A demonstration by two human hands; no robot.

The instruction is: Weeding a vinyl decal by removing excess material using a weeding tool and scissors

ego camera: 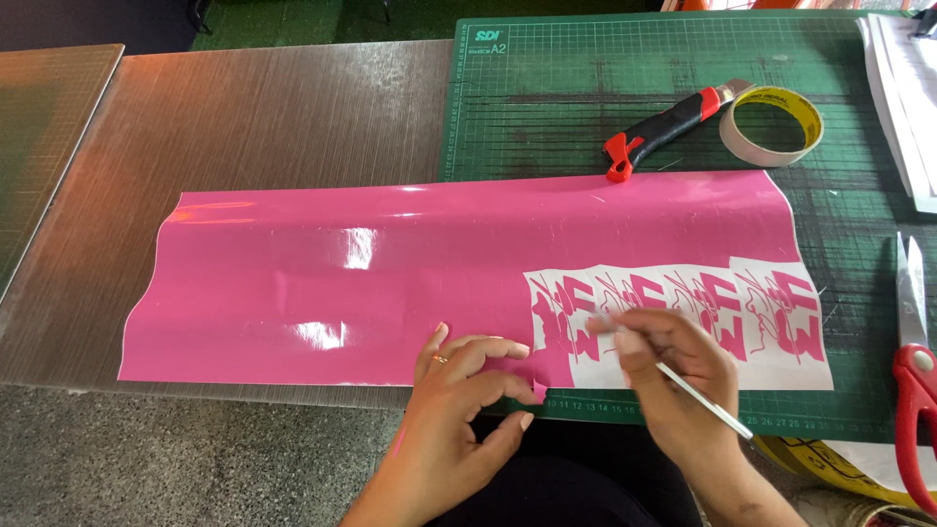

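Tabletop pink vinyl sheet (390, 283) lies under both hands (468, 390), apparently weeding.

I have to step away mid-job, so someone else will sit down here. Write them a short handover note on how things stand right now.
Left hand: pressing the near edge of the pink vinyl sheet, pinching a small peeled scrap.
Right hand: grip closed on a thin metal weeding tool, tip at the cut designs.
Sheet lies across the wooden table and green cutting mat.
Done: a strip at the right shows white backing around the pink designs.
Left: the large plain pink area is unpeeled; small bits inside the designs, cannot tell.
Utility knife, tape roll, scissors lie nearby.
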